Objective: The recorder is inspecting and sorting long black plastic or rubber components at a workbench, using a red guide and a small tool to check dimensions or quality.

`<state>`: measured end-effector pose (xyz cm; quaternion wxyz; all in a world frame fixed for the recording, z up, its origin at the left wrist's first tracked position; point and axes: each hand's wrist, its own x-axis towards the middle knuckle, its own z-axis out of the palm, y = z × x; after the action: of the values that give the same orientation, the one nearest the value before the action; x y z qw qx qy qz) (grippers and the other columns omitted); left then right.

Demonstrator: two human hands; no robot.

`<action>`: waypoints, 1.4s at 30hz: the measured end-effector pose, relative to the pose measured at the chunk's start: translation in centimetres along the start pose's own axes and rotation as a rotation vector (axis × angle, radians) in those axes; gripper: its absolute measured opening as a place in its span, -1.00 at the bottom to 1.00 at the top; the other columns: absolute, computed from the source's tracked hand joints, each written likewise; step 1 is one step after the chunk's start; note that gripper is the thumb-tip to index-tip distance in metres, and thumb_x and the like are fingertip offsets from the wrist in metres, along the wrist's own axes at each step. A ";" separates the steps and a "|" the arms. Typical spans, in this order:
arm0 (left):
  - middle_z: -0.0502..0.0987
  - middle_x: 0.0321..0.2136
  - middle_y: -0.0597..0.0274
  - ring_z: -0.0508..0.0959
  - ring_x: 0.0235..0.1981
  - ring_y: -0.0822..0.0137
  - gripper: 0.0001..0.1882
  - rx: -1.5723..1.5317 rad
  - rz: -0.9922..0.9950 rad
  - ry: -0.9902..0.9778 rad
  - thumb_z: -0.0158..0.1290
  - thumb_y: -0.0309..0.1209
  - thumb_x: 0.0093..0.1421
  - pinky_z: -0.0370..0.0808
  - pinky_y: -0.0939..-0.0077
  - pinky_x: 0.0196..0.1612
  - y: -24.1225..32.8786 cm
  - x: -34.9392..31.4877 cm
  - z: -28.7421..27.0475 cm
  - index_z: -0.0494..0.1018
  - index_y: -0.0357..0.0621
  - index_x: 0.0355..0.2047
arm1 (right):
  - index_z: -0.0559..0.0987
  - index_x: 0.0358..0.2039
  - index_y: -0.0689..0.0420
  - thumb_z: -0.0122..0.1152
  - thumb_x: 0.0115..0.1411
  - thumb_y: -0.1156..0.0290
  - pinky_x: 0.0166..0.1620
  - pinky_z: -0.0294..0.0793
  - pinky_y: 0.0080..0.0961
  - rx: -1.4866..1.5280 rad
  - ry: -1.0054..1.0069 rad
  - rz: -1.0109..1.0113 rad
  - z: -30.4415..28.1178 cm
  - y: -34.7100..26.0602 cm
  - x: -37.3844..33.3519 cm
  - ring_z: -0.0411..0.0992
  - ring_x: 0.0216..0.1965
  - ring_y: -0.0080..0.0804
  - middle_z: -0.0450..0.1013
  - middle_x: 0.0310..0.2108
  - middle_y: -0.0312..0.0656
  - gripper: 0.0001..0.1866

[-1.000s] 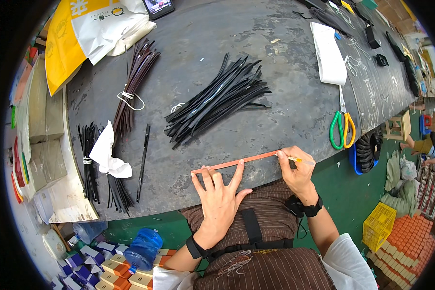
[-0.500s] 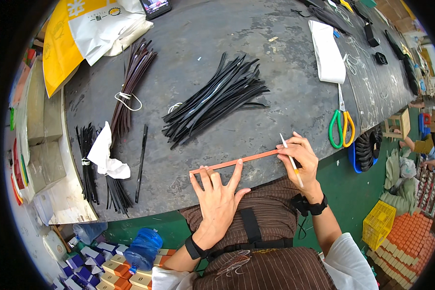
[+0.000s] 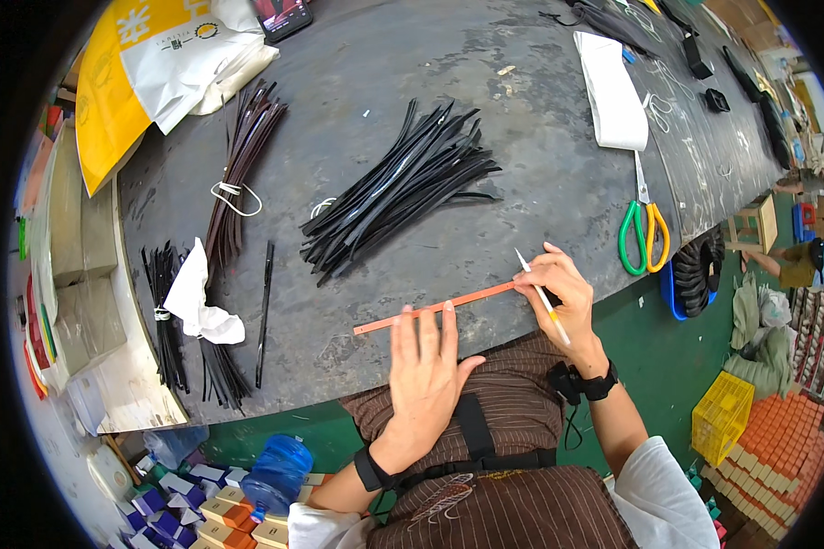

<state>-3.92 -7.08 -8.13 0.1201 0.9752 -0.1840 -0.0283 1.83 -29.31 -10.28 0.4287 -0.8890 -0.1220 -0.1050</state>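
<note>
A narrow orange strip (image 3: 476,297) lies slantwise on the dark worktable near its front edge. My left hand (image 3: 423,371) is open, its fingers stretched out and their tips resting on the strip's middle. The strip's left end shows free beyond them. My right hand (image 3: 566,297) is closed round a slim white pen (image 3: 547,306) with a yellow band, its pointed tip up and away from the strip. The fingertips of that same hand touch the strip's right end. Beyond both hands lies a loose pile of black strips (image 3: 398,188).
Scissors (image 3: 645,224) with green and yellow handles and a white paper band (image 3: 611,91) lie to the right. Tied brown strips (image 3: 233,188), black bundles (image 3: 162,316) and a single black strip (image 3: 265,316) lie left. A blue bin (image 3: 676,291) stands beside the right table edge.
My left hand has slid right along the strip, its fingers now closer together. The right hand has shifted slightly left, still with the pen.
</note>
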 end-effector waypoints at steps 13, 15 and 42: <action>0.41 -0.14 -0.11 0.43 -0.03 -0.12 -0.12 0.169 0.123 -0.059 0.15 0.15 0.12 0.37 0.01 0.16 2.3 2.1 0.5 0.23 0.18 0.41 | 0.69 -0.35 0.13 0.41 0.02 0.64 0.21 0.40 -0.05 0.042 0.031 -0.027 0.2 0.6 -0.3 0.54 -0.23 -0.24 0.61 -0.43 -0.26 -0.83; 0.40 -0.17 -0.09 0.43 -0.05 -0.12 -0.13 0.194 0.117 -0.061 0.15 0.16 0.12 0.38 0.00 0.15 2.5 2.2 0.5 0.22 0.23 0.42 | 0.69 -0.35 0.13 0.40 0.02 0.65 0.21 0.40 -0.06 0.052 0.037 -0.038 0.3 0.7 -0.4 0.55 -0.22 -0.24 0.60 -0.42 -0.25 -0.82; 0.38 -0.13 -0.04 0.40 -0.01 -0.09 -0.11 0.127 0.079 -0.103 0.22 0.12 0.08 0.37 -0.01 0.14 2.8 2.7 -0.1 0.24 0.21 0.40 | 0.66 -0.38 0.18 0.38 0.20 0.43 0.03 0.50 -0.13 0.140 0.019 0.049 -0.2 0.1 -0.7 0.53 -0.36 -0.17 0.63 -0.40 -0.19 -0.90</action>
<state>-2.42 -10.58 -7.39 0.0495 0.9700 -0.2298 -0.0622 1.16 -29.66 -10.42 0.4935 -0.8585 -0.1030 -0.0941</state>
